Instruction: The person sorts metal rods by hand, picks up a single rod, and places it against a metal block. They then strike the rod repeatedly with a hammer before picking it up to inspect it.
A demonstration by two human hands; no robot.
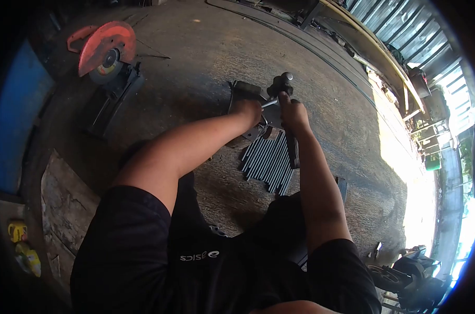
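Note:
My left hand (248, 112) is closed around one end of a thin metal rod (269, 104), which points right toward the hammer. My right hand (294, 113) grips a hammer (279, 85) just below its dark head, whose round face shines. The handle is mostly hidden by the hand and forearm. Beneath both hands lies a dark metal plate or block (246, 90) on the ground; its exact shape is partly covered. Close below my hands, several cut metal rods (269, 162) are laid side by side on the floor.
A cut-off saw with a red guard (107, 48) stands on the left. Long rods (300, 39) run along the floor at the upper right, near a wooden-edged bench (376, 36). Part of a motorcycle (413, 277) shows at lower right. Yellow items (25, 251) sit at far left.

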